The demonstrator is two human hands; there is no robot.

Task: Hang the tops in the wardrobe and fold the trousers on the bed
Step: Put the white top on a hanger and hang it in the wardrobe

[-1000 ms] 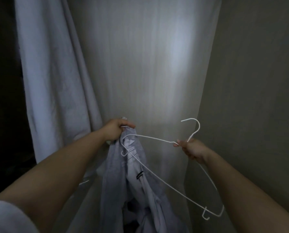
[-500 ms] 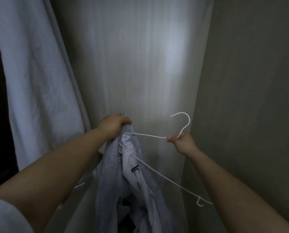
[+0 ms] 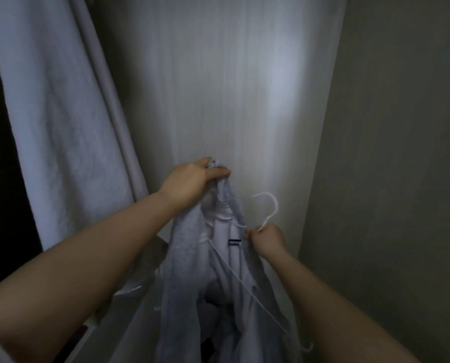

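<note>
A pale grey top (image 3: 189, 258) hangs from my left hand (image 3: 189, 179), which grips its upper edge in front of the wardrobe's back panel. Its neck opening faces me, with a small dark label inside. My right hand (image 3: 267, 239) pinches a white wire hanger (image 3: 271, 205) at the base of its hook, right beside the neck. One arm of the hanger disappears into the top's neck opening. The other arm slants down to the right across the fabric to a small end hook low in the frame.
A white garment or sheet (image 3: 56, 113) hangs at the left, with darkness beyond it. The wardrobe's pale back panel (image 3: 231, 87) is straight ahead and its grey side wall (image 3: 402, 153) stands close on the right. A thin ledge shows below my left forearm.
My right hand has brought the hanger left and down to the top's neck, and one hanger arm has gone inside. My left hand still holds the top's upper edge.
</note>
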